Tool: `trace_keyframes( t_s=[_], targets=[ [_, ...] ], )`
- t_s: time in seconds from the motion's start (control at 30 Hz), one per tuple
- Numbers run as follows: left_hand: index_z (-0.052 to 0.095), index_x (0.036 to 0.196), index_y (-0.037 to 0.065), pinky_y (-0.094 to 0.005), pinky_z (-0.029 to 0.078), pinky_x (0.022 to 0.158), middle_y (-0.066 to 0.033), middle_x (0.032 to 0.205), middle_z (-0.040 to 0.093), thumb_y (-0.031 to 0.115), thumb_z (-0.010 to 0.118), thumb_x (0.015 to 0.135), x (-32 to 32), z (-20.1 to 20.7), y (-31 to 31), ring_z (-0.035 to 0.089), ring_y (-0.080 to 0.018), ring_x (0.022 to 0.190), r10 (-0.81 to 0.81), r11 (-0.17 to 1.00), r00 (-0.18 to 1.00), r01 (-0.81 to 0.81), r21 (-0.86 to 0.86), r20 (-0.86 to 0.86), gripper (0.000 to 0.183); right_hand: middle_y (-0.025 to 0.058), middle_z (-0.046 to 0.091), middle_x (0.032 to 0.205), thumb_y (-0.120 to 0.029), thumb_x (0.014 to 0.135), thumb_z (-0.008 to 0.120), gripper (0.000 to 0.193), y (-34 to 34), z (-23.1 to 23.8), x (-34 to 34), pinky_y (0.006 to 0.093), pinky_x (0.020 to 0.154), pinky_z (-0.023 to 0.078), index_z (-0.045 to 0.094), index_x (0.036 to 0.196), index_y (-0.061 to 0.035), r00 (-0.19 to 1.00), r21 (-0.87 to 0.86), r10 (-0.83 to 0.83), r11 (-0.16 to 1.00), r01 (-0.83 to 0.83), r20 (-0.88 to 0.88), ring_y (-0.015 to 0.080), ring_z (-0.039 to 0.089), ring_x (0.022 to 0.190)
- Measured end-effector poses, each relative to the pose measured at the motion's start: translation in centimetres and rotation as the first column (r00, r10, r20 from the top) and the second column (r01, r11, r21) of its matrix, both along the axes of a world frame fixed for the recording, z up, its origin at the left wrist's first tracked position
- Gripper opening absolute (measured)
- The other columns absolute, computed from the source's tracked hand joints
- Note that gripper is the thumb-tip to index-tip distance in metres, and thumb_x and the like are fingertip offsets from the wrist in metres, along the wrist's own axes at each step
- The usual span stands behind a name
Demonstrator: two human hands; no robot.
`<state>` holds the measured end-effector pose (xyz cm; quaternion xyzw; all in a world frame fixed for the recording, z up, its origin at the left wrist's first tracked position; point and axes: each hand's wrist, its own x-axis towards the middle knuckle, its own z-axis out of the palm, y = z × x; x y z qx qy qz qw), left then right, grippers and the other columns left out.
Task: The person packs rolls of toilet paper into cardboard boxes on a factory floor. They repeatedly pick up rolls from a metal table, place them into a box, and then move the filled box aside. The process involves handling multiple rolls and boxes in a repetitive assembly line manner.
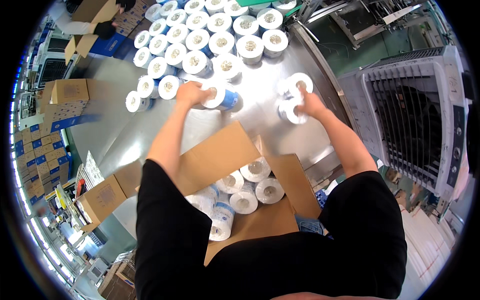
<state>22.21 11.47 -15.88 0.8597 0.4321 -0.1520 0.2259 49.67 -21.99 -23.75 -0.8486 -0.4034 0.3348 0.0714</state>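
My left hand (pixel 191 94) grips the edge of a white paper roll (pixel 214 95) in clear wrap with blue print, which stands on the metal table. To the right, my right hand (pixel 313 105) has its fingers at the cores of two wrapped rolls, a farther roll (pixel 301 82) and a nearer roll (pixel 292 112); the fingertips are partly blurred. Directly before my body is an open cardboard box (pixel 215 160) with its flaps raised. Several wrapped rolls (pixel 243 201) lie inside it, some upright and one tipped on its side (pixel 222 220).
Many more rolls (pixel 197 40) stand in rows across the metal table (pixel 260 130). At the right is a large grey slatted unit (pixel 410 120). Stacked cartons (pixel 42 155) and another open box (pixel 102 200) are at the left. A person (pixel 75 20) works at the far left.
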Motion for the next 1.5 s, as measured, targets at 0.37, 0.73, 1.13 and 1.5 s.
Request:
trace_keyframes(
  t_s=[0.37,0.73,1.13,1.5],
  targets=[
    [0.052,0.126,0.001,-0.0323,0.050,0.090,-0.0086,0.118,0.061,0.014,0.060,0.089,-19.9,24.7,-16.9,0.058,-0.0198,0.106,0.831,0.344,0.472,-0.017,-0.939,0.295,0.040,0.0115,0.069,0.094,0.003,0.076,0.067,0.069,-6.4,27.0,-7.7,0.0272,0.074,0.053,0.035,0.137,0.0104,0.869,0.731,-0.223,0.472,0.492,-0.441,0.0142,0.066,0.085],
    [0.073,0.098,0.015,-0.0402,0.038,0.079,-0.0114,0.102,0.051,0.026,0.072,0.062,-20.5,15.7,-32.0,0.045,-0.0273,0.104,-0.568,0.771,0.818,0.490,0.406,0.091,0.038,0.0192,0.064,0.072,-0.012,0.070,0.069,0.058,-8.8,32.7,-26.4,0.0434,0.066,0.052,0.047,0.121,0.0062,0.637,0.089,0.763,0.631,-0.771,0.106,0.0363,0.065,0.073],
    [0.073,0.102,0.023,-0.0439,0.042,0.085,-0.0105,0.105,0.052,0.036,0.075,0.068,-21.5,15.3,-31.2,0.046,-0.0279,0.108,-0.593,0.802,0.800,0.578,0.149,0.087,0.037,0.0203,0.066,0.079,-0.010,0.066,0.072,0.035,-8.8,28.6,-29.3,0.0412,0.070,0.054,0.057,0.094,0.0044,0.645,-0.005,0.733,0.661,-0.750,0.215,0.0342,0.067,0.081],
    [0.050,0.128,0.003,-0.0422,0.049,0.088,-0.0214,0.113,0.060,0.027,0.077,0.073,-45.0,16.8,-27.7,0.060,-0.0301,0.106,0.566,0.689,0.799,-0.594,0.415,0.204,0.066,0.0090,0.060,0.072,-0.036,0.074,0.077,0.040,-12.1,26.7,-19.7,0.0358,0.068,0.048,0.060,0.093,-0.0038,0.933,0.567,-0.114,0.816,-0.108,0.342,0.0234,0.059,0.071]
  ],
)
